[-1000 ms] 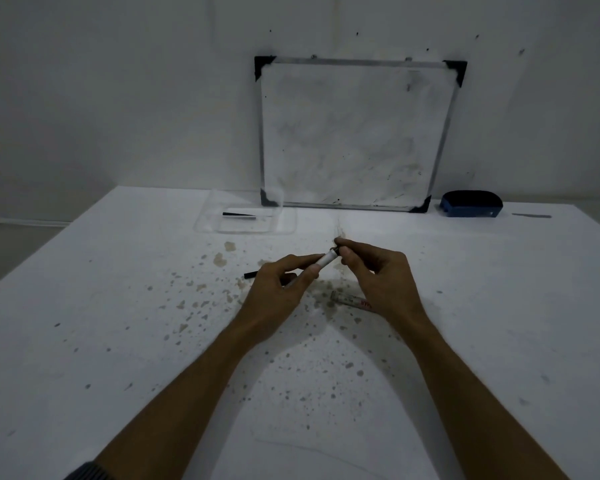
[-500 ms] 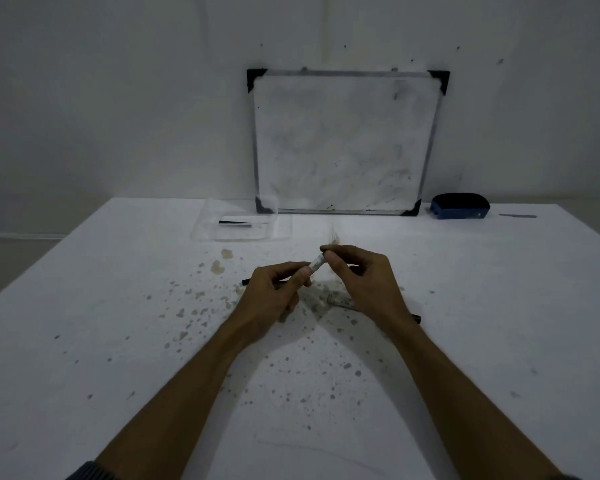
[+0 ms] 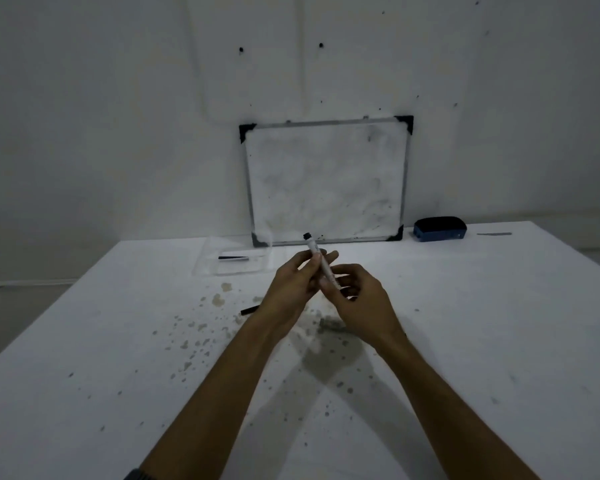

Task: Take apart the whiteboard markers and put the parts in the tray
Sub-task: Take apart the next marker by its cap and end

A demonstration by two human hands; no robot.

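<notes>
While both your left hand and right hand pinched the marker upright, you were mid-disassembly; next likely called for pulling its ends apart.

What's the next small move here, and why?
Probably pull the marker apart: the left hand and right hand both pinch it, tilted, dark end up, above the table. It looks whole, and the tray holds one part so far.
</notes>
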